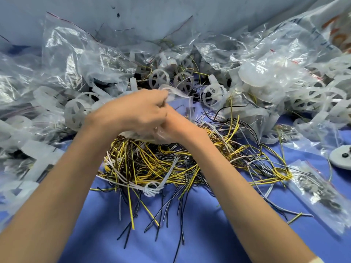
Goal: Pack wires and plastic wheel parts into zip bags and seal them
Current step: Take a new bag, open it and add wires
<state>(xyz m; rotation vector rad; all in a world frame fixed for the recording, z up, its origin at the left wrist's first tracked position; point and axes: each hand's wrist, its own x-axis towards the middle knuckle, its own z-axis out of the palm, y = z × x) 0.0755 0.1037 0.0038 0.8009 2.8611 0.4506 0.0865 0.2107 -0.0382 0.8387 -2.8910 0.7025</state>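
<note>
Both my hands meet over the middle of the table. My left hand (136,109) curls its fingers around a clear zip bag (178,95) and lifts its upper edge. My right hand (178,126) sits just below and partly under the left, gripping the lower part of the same bag; its fingers are mostly hidden. A tangled heap of yellow, black and white wires (167,164) lies on the blue cloth under my wrists. White spoked plastic wheels (159,78) lie loose just beyond my hands.
Crumpled clear zip bags (76,59) and more wheels pile up along the back and both sides. A filled, flat zip bag (319,190) lies at the right, with a grey round disc (341,156) beyond it. Blue cloth (199,234) shows near me.
</note>
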